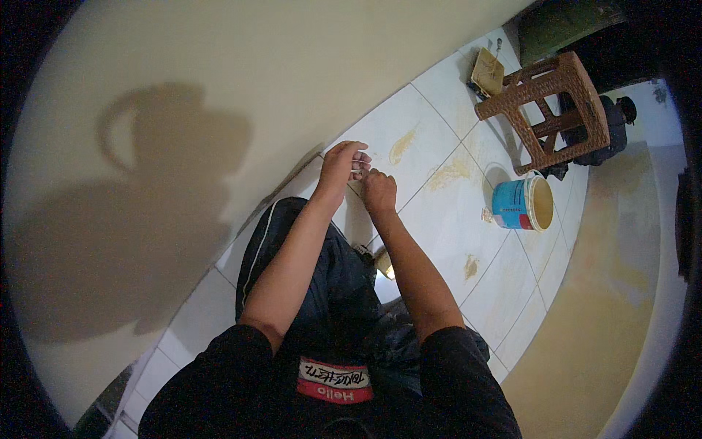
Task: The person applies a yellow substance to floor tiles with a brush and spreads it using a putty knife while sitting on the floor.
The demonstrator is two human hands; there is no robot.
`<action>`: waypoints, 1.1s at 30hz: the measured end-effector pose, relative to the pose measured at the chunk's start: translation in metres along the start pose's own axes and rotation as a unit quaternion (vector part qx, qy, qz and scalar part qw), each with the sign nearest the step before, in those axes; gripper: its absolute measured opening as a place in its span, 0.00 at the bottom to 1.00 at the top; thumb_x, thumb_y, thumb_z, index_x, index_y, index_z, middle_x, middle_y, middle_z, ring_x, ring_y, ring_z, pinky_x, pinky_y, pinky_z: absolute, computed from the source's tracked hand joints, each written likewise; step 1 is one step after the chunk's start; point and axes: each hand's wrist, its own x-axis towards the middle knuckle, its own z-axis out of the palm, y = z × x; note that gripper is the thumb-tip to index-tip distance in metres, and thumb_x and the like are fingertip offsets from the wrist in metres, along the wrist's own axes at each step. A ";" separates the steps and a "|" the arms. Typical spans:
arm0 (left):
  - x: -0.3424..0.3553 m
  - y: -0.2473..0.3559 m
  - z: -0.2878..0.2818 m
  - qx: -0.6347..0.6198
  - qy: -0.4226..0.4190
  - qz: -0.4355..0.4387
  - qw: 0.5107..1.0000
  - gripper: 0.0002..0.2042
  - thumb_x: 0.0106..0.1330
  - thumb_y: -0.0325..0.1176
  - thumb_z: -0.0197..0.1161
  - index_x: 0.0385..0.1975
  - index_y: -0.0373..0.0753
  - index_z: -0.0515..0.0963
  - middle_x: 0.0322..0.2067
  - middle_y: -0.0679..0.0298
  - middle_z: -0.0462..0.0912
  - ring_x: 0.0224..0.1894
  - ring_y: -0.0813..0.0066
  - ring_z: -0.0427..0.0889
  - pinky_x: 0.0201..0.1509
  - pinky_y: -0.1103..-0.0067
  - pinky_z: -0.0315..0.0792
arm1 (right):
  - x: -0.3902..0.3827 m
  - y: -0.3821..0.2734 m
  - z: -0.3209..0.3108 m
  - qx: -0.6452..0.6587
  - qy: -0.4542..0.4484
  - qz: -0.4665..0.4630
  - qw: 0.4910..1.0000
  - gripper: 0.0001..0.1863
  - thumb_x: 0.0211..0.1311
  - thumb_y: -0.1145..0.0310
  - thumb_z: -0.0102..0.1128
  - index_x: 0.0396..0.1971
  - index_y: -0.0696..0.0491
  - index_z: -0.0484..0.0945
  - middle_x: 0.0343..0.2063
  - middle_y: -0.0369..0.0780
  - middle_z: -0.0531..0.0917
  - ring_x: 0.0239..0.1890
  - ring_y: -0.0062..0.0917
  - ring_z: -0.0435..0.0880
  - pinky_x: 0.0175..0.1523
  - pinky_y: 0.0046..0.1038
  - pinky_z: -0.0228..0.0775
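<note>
Both of my hands are together in front of my knees, above the white tiled floor. My left hand (341, 172) has its fingers curled inward, with a small whitish bit showing by the fingertips. Against those fingers, my right hand (379, 192) is closed in a pinch or fist. What they hold between them is too small to name. Below my right forearm, between my legs, a small yellowish object (385, 265) with a bright glow is partly hidden.
To the right stands a blue paint bucket (510, 204) with a pale, smeared inside. Beyond it are a brown woven-pattern plastic stool (597, 110), a paint tray (488, 72) and dark items (608, 135). Beige walls (292, 73) rise on both sides. Yellowish smears (401, 146) mark the tiles.
</note>
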 end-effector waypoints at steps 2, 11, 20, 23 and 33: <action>-0.003 0.003 0.001 0.001 -0.005 0.004 1.000 0.14 0.65 0.43 0.54 0.43 0.41 0.76 0.31 0.66 0.80 0.34 0.76 0.81 0.35 0.78 0.70 | -0.004 -0.003 -0.003 -0.001 -0.006 -0.001 1.000 0.07 0.58 0.69 0.55 0.37 0.51 0.76 0.30 0.38 0.82 0.32 0.29 0.84 0.36 0.33 0.72; -0.006 0.007 -0.004 -0.002 0.005 -0.002 1.000 0.14 0.65 0.42 0.53 0.44 0.41 0.76 0.31 0.65 0.80 0.33 0.75 0.81 0.36 0.78 0.70 | -0.046 -0.014 0.003 0.025 -0.013 -0.020 0.999 0.11 0.57 0.71 0.52 0.41 0.52 0.75 0.28 0.39 0.81 0.32 0.30 0.84 0.35 0.34 0.72; -0.009 0.008 -0.003 -0.043 -0.017 0.008 0.999 0.15 0.66 0.42 0.52 0.43 0.39 0.76 0.31 0.65 0.79 0.34 0.74 0.79 0.35 0.78 0.69 | -0.006 -0.008 0.007 0.027 0.002 -0.008 1.000 0.06 0.57 0.72 0.52 0.34 0.50 0.77 0.30 0.39 0.82 0.32 0.30 0.84 0.37 0.34 0.70; -0.006 0.008 -0.001 -0.041 -0.019 0.009 0.999 0.15 0.66 0.42 0.52 0.43 0.39 0.76 0.31 0.65 0.79 0.35 0.74 0.79 0.35 0.77 0.69 | -0.009 -0.009 0.008 0.041 0.038 -0.014 0.998 0.06 0.60 0.67 0.54 0.31 0.50 0.80 0.27 0.41 0.82 0.28 0.34 0.84 0.34 0.37 0.72; -0.012 0.010 0.002 -0.053 -0.016 0.018 0.998 0.14 0.65 0.41 0.54 0.42 0.39 0.76 0.29 0.65 0.81 0.33 0.75 0.81 0.35 0.79 0.70 | -0.055 -0.016 0.001 0.049 -0.026 -0.028 0.998 0.09 0.59 0.71 0.50 0.39 0.53 0.74 0.30 0.40 0.83 0.32 0.31 0.85 0.38 0.35 0.71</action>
